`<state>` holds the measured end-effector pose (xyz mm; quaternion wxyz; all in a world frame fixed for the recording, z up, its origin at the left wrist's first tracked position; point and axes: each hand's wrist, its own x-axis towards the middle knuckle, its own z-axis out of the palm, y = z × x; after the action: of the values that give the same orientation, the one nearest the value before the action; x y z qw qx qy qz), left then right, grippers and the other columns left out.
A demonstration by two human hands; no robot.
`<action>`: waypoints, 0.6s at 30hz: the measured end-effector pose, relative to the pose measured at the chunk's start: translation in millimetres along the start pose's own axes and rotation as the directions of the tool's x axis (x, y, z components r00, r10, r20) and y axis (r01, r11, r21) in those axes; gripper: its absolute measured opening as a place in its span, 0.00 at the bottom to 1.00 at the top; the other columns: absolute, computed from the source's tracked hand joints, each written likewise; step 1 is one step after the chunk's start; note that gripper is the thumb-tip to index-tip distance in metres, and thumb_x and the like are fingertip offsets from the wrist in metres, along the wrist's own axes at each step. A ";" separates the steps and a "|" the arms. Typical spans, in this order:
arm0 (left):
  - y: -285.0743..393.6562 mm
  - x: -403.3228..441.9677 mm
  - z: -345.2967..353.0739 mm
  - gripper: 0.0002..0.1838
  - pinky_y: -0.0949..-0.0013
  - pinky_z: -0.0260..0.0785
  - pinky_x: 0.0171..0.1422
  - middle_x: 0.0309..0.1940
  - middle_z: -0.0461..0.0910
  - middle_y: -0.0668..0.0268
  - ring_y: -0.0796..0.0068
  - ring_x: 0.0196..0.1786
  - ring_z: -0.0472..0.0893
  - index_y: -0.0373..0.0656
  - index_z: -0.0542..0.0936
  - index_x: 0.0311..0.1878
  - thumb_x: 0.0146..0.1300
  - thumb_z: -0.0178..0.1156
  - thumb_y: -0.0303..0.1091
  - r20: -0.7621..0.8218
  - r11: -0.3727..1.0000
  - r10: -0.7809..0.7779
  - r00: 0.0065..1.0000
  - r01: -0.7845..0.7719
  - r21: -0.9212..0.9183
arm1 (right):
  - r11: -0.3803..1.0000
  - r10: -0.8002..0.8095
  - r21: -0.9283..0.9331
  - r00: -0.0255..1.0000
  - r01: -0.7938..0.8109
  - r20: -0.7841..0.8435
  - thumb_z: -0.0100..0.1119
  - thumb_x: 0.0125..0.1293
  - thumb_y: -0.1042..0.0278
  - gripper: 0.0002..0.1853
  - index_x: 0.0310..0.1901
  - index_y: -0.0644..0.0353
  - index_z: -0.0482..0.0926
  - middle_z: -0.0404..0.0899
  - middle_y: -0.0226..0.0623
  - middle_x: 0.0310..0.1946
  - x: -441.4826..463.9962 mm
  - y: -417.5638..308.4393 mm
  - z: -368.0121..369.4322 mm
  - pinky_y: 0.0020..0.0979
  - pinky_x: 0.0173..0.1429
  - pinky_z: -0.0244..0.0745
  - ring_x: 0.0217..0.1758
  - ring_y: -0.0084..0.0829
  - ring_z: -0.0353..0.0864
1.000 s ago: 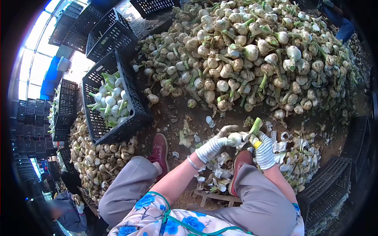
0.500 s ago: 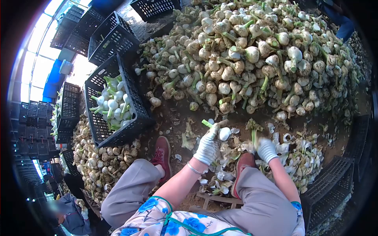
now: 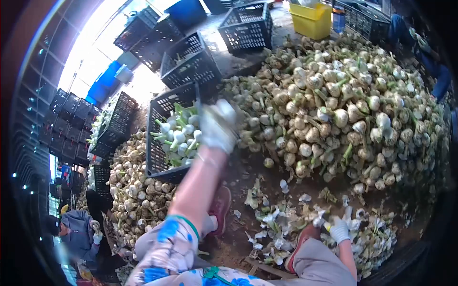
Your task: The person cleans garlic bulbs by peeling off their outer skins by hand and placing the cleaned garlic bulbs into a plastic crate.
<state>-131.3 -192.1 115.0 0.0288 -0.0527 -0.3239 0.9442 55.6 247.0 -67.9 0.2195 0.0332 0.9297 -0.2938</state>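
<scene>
My left hand [image 3: 219,131], in a whitish glove and smeared by motion, is raised at the right edge of a black crate [image 3: 150,138]. A white garlic bulb [image 3: 226,112] shows blurred at its fingers. Inside that crate lie cleaned garlic bulbs [image 3: 179,138] with short green stems. My right hand [image 3: 338,231], also gloved, is low beside my right shoe, above garlic skins [image 3: 279,224]. Its fingers are closed around something small with a yellowish spot, too small to name. A large heap of untrimmed garlic [image 3: 329,109] rises in front of me.
More black crates [image 3: 191,62] stand at the back left. A yellow tub [image 3: 310,21] is behind the heap. Loose garlic [image 3: 136,190] lies left of my legs. One person [image 3: 78,233] sits at lower left; another person's blue sleeve [image 3: 441,81] shows at upper right.
My left hand has swung up and left from my knees to the crate with the garlic bulb. My right hand no longer shows the green stalk. The view has shifted, revealing the yellow tub.
</scene>
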 end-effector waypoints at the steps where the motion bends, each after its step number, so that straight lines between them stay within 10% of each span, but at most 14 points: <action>1: 7.7 18.9 47.1 0.21 0.52 0.68 0.49 0.40 0.68 0.55 0.58 0.43 0.72 0.39 0.64 0.43 0.66 0.42 0.51 0.121 0.762 0.246 0.962 -0.269 0.589 | 0.999 0.041 -0.032 0.999 -0.041 -0.015 0.63 0.50 0.53 0.24 0.45 0.61 0.75 0.77 0.53 0.37 -2.3 -1.0 -0.8 0.40 0.47 0.71 0.42 0.49 0.77; 2: 12.7 37.6 94.5 0.26 0.47 0.65 0.58 0.49 0.66 0.50 0.53 0.52 0.70 0.36 0.62 0.47 0.64 0.43 0.54 0.225 0.376 0.459 0.860 -0.417 0.827 | 0.994 0.108 -0.016 0.994 -0.108 0.008 0.62 0.51 0.52 0.24 0.45 0.60 0.75 0.77 0.53 0.37 -6.6 -10.5 -10.5 0.40 0.47 0.71 0.42 0.50 0.76; 4: 17.1 46.7 110.9 0.35 0.43 0.51 0.66 0.57 0.57 0.47 0.48 0.66 0.51 0.37 0.57 0.55 0.60 0.44 0.61 0.192 0.255 0.491 0.850 -0.351 0.901 | 0.996 0.063 -0.050 0.990 -0.070 -0.124 0.60 0.53 0.51 0.22 0.45 0.59 0.75 0.77 0.54 0.36 -10.2 -10.7 -17.6 0.39 0.47 0.71 0.43 0.48 0.77; 6: -1.0 31.3 77.0 0.28 0.46 0.62 0.59 0.58 0.58 0.50 0.50 0.57 0.65 0.44 0.63 0.53 0.62 0.44 0.59 0.099 0.038 0.492 0.865 -0.135 0.990 | 0.944 0.327 0.150 0.892 -0.294 -0.313 0.59 0.55 0.51 0.20 0.38 0.61 0.77 0.77 0.51 0.27 -2.7 -2.2 -18.4 0.40 0.36 0.68 0.31 0.48 0.75; 7: -3.1 21.8 47.9 0.22 0.52 0.69 0.51 0.52 0.67 0.55 0.57 0.50 0.72 0.47 0.72 0.37 0.63 0.44 0.57 0.116 -0.064 0.479 0.870 -0.097 0.993 | 0.986 0.124 -0.028 0.834 -0.164 -0.538 0.60 0.55 0.53 0.18 0.36 0.63 0.76 0.75 0.49 0.23 4.8 21.6 -15.9 0.39 0.33 0.66 0.25 0.45 0.72; 8: 25.5 13.8 18.0 0.19 0.59 0.71 0.46 0.41 0.75 0.62 0.63 0.44 0.75 0.48 0.75 0.32 0.62 0.48 0.54 0.006 0.064 0.222 0.975 -0.021 0.998 | 0.973 0.213 0.070 0.728 -0.222 -0.652 0.61 0.55 0.58 0.16 0.37 0.64 0.75 0.74 0.46 0.23 10.9 22.1 -23.0 0.38 0.33 0.67 0.24 0.42 0.72; 10: 6.1 -11.4 -45.2 0.14 0.58 0.70 0.41 0.32 0.77 0.66 0.64 0.37 0.77 0.47 0.75 0.39 0.60 0.53 0.47 -0.191 0.106 0.317 0.929 0.165 0.981 | 0.957 0.269 0.265 0.709 -0.119 -0.652 0.61 0.54 0.68 0.15 0.43 0.64 0.74 0.78 0.44 0.37 19.8 34.3 -43.4 0.35 0.42 0.69 0.36 0.40 0.75; 12: -0.3 -37.8 -102.6 0.07 0.56 0.70 0.40 0.32 0.75 0.65 0.63 0.33 0.75 0.49 0.75 0.36 0.56 0.57 0.38 -0.359 0.128 0.430 0.829 0.338 0.933 | 0.979 0.199 0.104 0.721 -0.174 -0.664 0.62 0.53 0.66 0.28 0.56 0.64 0.66 0.68 0.51 0.54 44.3 59.1 -50.2 0.34 0.57 0.65 0.55 0.44 0.70; 18: -45.8 -87.2 -189.5 0.20 0.54 0.71 0.45 0.43 0.77 0.61 0.61 0.40 0.78 0.44 0.72 0.52 0.58 0.58 0.41 -0.629 0.116 0.268 0.729 0.624 0.773 | 0.841 0.471 -0.063 0.786 -0.537 -0.400 0.62 0.50 0.62 0.26 0.51 0.60 0.70 0.68 0.52 0.53 76.9 51.0 -62.6 0.39 0.56 0.67 0.55 0.49 0.68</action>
<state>-21.4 -48.4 1.5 0.2909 -0.2962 0.4024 0.8159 -28.3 319.0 -82.1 0.1134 0.3164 0.9328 -0.1303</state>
